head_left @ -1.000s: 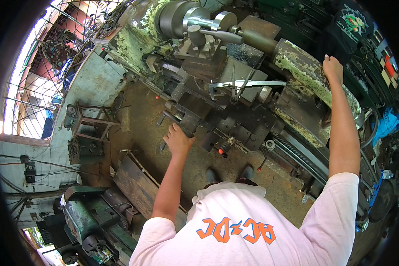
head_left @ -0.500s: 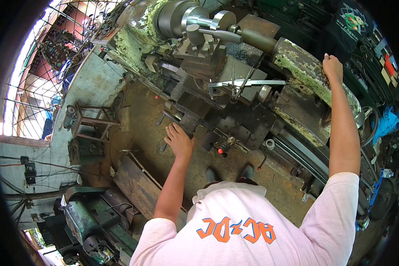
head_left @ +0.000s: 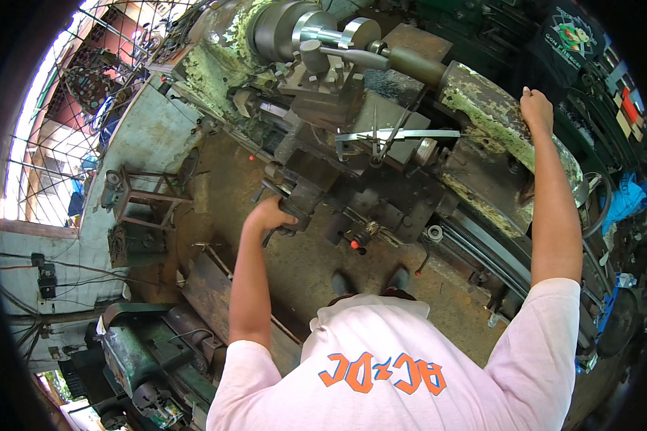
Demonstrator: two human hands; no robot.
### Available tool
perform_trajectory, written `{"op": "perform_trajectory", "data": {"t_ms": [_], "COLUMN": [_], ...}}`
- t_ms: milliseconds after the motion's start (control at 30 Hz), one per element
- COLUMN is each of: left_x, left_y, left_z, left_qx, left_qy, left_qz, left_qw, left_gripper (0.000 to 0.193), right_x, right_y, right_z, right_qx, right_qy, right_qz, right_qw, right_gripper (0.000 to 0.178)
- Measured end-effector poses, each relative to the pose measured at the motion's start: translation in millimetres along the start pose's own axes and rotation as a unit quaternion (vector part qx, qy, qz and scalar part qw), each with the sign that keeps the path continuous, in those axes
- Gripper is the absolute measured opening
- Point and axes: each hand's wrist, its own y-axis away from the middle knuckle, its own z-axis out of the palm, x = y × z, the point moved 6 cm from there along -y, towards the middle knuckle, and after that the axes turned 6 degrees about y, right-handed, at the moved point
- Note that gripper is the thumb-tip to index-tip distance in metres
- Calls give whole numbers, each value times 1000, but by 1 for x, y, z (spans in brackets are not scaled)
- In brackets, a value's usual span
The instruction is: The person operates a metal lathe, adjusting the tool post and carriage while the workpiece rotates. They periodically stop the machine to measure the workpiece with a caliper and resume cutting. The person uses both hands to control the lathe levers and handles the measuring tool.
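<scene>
At the front of a worn metal lathe, my left hand closes around a crank handle on the slide. The fingertips are partly hidden behind it. On the far right my right hand lies on the tailstock, with its peeling green paint. Those fingers are curled, and whatever they grip is out of sight. A shiny stepped metal workpiece sits between the chuck and the tailstock spindle. Below it stands the tool post with its thick lever. A caliper rests across the carriage.
Red-knobbed levers stick out from the apron in front of me. A rusty metal frame stand is by the left wall. Behind it, a barred window lets in light. Another green machine stands at lower left. A person's dark shirt shows at upper right.
My left hand has moved left and slightly down, its wrist bending as the fingers go from lying over the crank handle to wrapping it. My right hand stays on the tailstock.
</scene>
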Motion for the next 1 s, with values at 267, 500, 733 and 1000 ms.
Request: {"op": "perform_trajectory", "data": {"t_ms": [267, 500, 733, 1000], "left_x": [-41, -43, -35, -18], "left_y": [-15, -10, -4, 9], "left_z": [29, 30, 24, 21], "left_qx": [-77, 9, 34, 53], "left_qy": [341, 323, 226, 174], "left_qz": [1, 20, 2, -11], "left_qw": [937, 946, 974, 983], "left_gripper": [73, 69, 81, 91], "right_x": [2, 0, 1, 2], "right_y": [-2, -1, -3, -1], "right_z": [1, 1, 1, 0], "right_qx": [3, 1, 4, 7], "right_qy": [-6, 7, 10, -11], "right_qz": [-2, 1, -4, 3], "right_qw": [1000, 1000, 1000, 1000], "right_gripper": [45, 45, 45, 44]}}
